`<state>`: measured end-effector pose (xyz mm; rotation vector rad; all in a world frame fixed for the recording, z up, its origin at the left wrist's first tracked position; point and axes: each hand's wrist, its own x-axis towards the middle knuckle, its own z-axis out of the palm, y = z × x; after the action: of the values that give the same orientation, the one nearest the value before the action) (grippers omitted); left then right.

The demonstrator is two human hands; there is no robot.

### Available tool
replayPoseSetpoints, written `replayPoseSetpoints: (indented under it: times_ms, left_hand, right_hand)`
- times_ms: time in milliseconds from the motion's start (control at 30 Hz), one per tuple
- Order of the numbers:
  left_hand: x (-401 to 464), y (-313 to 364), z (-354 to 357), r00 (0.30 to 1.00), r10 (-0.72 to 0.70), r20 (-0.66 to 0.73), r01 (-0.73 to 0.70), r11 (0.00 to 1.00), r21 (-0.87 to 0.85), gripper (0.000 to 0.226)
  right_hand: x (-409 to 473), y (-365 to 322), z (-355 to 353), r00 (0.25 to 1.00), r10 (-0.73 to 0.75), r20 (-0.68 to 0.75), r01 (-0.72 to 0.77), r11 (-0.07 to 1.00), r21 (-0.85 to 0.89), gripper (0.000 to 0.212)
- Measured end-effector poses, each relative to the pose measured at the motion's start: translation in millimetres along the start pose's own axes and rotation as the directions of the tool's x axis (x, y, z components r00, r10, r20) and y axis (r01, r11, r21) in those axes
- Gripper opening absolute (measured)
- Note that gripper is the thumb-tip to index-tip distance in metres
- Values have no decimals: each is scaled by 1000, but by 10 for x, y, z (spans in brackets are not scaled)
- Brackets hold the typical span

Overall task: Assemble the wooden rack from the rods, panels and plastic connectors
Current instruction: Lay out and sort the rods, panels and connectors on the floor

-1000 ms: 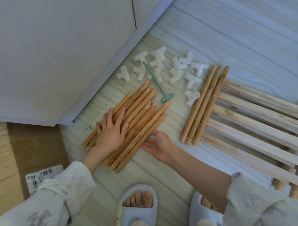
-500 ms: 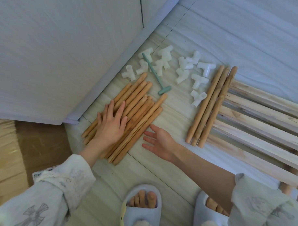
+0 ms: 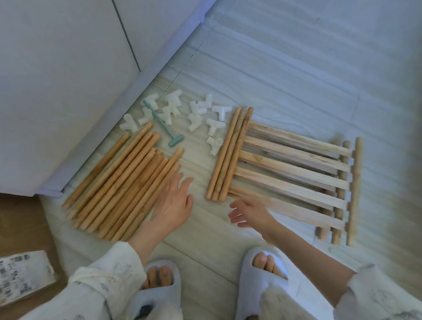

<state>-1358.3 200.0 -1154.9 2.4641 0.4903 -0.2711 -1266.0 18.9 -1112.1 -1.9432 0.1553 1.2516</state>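
On the pale tiled floor (image 3: 304, 67), as seen from the head camera, the parts of the rack are laid out in separate groups. A large bundle of wooden rods (image 3: 123, 185) is placed at the left, running diagonally alongside the base of a white cabinet (image 3: 53, 70). The left hand (image 3: 174, 201) is laid at the right edge of this bundle, palm down, with the fingers straight and slightly spread; nothing is gripped. Whether the fingertips press on the outermost rods cannot be told because of motion blur.

The right hand (image 3: 248, 212) is held above the floor between the bundle and the slatted panels (image 3: 293, 172), with the fingers relaxed and extended toward the left; nothing is held. It is positioned just beside the near corner of the panels.

A set of three rods (image 3: 229, 153) is placed side by side against the left edge of the panels. The panels are stacked flat, with their round end rails visible at the right side.

White plastic connectors (image 3: 197, 114) are scattered near the cabinet base, beyond the rod bundle. A green T-shaped tool (image 3: 163, 123) is laid among them, its head pointed toward the bundle.

A cardboard box (image 3: 18, 249) bearing a shipping label is located at the lower left. Two feet in pale slippers (image 3: 260, 281) are seen at the bottom edge.
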Motion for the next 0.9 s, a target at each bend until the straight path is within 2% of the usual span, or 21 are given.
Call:
replayPoseSetpoints:
  times_ms: [67,133,200,267,333,400,567,667,833,900]
  left_hand:
    - [-46,234,95,997,-23,80,24,999,-21,46]
    - [-79,412,164,982,-53,183,59,998,-30,48]
    - [-93,521,197,965,-55,256,57,998,0,50]
    - [-97,576,199,952,-73,297,68,997,27,51]
    - [-94,607,185,953,-80,293,73,997,37,51]
    - [-95,629,169,957,-89,277,84,996,30,52]
    - [-18,639,291,924,-115,364,116,993,19,65]
    - [64,662,509,942,-70,328,52,997,63,73]
    - [262,748,716,967,-70,243,52,995,81,76]
    - [455,790,706,973,-44,228,23,996,90,77]
  right_hand:
    - [-69,256,-273,972,-166,-167,110,948,-299,24]
    - [-100,507,-509,898,-337,-284,146,835,-530,27]
    - [-81,703,-695,839,-459,-292,118,678,-726,31]
    - [-18,838,-850,832,-495,-250,63,533,-844,37]
    - [45,910,-958,857,-484,-177,58,431,-900,41]
    - [91,927,-1023,876,-468,-114,80,374,-924,42]
    - [192,965,-1066,883,-466,-58,93,294,-951,44]
    - [344,1035,-1062,891,-444,-98,43,297,-954,47]
    - [580,1098,-1137,819,-561,-117,51,275,-960,72]
    - [685,1055,-1247,796,-589,-136,35,269,-962,69]
